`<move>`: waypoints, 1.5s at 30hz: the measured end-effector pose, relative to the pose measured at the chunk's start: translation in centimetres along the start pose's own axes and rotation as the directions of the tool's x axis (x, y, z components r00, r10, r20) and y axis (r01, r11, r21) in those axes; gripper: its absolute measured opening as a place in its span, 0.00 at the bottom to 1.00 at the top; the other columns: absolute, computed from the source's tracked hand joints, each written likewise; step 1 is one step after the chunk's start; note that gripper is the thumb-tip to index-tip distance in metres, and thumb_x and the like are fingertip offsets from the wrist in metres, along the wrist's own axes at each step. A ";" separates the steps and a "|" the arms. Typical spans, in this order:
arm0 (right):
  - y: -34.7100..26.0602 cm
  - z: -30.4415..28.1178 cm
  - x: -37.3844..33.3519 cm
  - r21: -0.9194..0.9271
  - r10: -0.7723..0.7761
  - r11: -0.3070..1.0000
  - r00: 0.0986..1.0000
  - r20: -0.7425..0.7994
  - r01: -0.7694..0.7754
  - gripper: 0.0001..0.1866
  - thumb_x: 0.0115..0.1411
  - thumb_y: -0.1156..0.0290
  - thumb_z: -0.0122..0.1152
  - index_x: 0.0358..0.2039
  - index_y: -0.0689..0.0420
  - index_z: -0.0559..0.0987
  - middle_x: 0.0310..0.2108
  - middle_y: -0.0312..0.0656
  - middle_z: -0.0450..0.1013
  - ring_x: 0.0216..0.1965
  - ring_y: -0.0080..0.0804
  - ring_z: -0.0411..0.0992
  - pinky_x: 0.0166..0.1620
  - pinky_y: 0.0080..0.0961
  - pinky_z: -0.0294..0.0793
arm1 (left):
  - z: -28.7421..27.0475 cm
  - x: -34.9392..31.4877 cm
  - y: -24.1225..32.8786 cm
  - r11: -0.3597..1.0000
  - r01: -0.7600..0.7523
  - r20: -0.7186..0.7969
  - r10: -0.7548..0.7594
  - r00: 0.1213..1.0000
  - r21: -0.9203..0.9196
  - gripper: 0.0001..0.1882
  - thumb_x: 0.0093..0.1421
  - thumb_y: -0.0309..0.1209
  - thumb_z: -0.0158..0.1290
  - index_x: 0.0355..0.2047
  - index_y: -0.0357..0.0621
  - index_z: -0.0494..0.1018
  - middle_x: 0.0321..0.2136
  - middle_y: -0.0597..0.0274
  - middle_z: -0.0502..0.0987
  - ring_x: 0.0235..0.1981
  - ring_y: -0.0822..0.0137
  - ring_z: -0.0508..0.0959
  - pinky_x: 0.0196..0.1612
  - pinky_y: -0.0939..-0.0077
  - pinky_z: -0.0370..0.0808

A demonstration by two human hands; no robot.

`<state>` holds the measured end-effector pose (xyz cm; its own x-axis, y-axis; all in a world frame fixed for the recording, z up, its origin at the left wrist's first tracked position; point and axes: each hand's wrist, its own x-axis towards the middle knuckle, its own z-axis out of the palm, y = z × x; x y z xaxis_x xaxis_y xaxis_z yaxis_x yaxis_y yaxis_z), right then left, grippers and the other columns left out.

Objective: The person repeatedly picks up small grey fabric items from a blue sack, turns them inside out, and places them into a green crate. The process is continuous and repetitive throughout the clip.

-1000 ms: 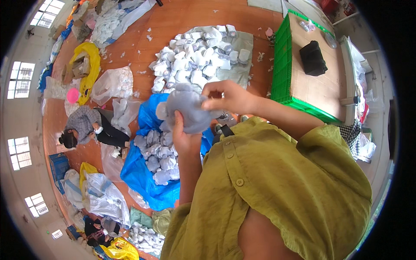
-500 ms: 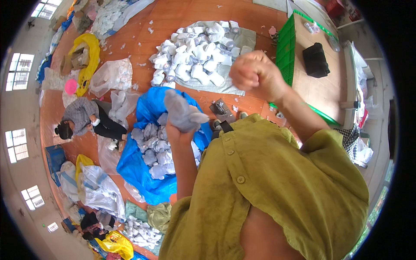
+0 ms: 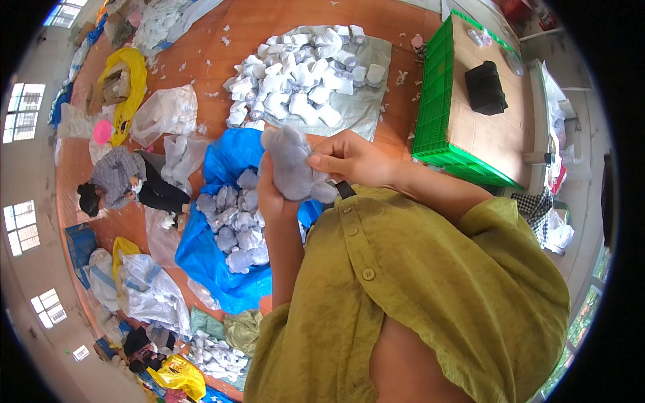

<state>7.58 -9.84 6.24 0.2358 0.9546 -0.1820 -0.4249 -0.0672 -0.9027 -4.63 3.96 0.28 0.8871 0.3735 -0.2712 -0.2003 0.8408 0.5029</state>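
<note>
- Clasping a grey plush animal toy [image 3: 293, 166] in the left hand [image 3: 276, 199], above the right side of the open blue plastic sack [image 3: 225, 289].
- Pinching the toy's right side with the right hand [image 3: 351, 161], thumb on top; both hands closed on it.
- Showing grey plush pieces [image 3: 230, 225] heaped inside the sack.
- Facing, beyond the sack, white-and-grey stuffed pieces [image 3: 306, 79] piled on a pale mat [image 3: 373, 57].
- Having a seated co-worker [image 3: 117, 176] left of the sack.

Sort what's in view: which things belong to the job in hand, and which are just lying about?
Likely in the job:
grey toy, in the left hand, right hand touching it
grey pile on the blue plastic
perhaps the pale pile

Seemingly just lying about:
black object on cardboard
pink disc
yellow bag, upper left
</note>
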 end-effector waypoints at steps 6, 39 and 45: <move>-2.2 -1.2 0.7 0.576 0.168 0.817 0.947 -0.274 0.021 0.09 0.58 0.70 0.53 0.21 0.56 0.73 0.15 0.26 0.58 0.16 0.13 0.51 0.20 0.13 0.49 | 3.4 -0.9 0.0 0.996 -0.083 0.175 0.074 0.982 0.040 0.25 0.61 0.36 0.48 0.53 0.34 0.58 0.50 0.52 0.68 0.49 0.56 0.70 0.53 0.61 0.66; -2.3 -3.0 1.5 -0.811 -0.398 0.581 0.893 -0.209 0.069 0.16 0.51 0.60 0.63 0.30 0.61 0.75 0.23 0.47 0.72 0.24 0.39 0.70 0.30 0.31 0.70 | 3.9 -0.8 -0.1 0.989 0.146 0.003 -0.146 0.989 0.012 0.25 0.64 0.40 0.40 0.55 0.34 0.57 0.50 0.50 0.67 0.48 0.59 0.71 0.52 0.66 0.69; -1.4 -3.2 2.2 -0.689 -0.323 0.722 0.848 -0.421 -0.067 0.20 0.54 0.56 0.60 0.31 0.64 0.77 0.22 0.49 0.74 0.24 0.36 0.71 0.30 0.31 0.70 | 4.3 -1.0 -2.1 0.549 -0.318 0.133 0.351 0.927 0.773 0.28 0.57 0.25 0.51 0.56 0.35 0.54 0.50 0.52 0.65 0.50 0.63 0.68 0.51 0.71 0.67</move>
<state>11.50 -8.59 5.81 0.7049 0.7088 -0.0262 0.2800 -0.3120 -0.9079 -3.31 0.17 3.02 0.8073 0.5892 0.0338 -0.0705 0.0395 0.9967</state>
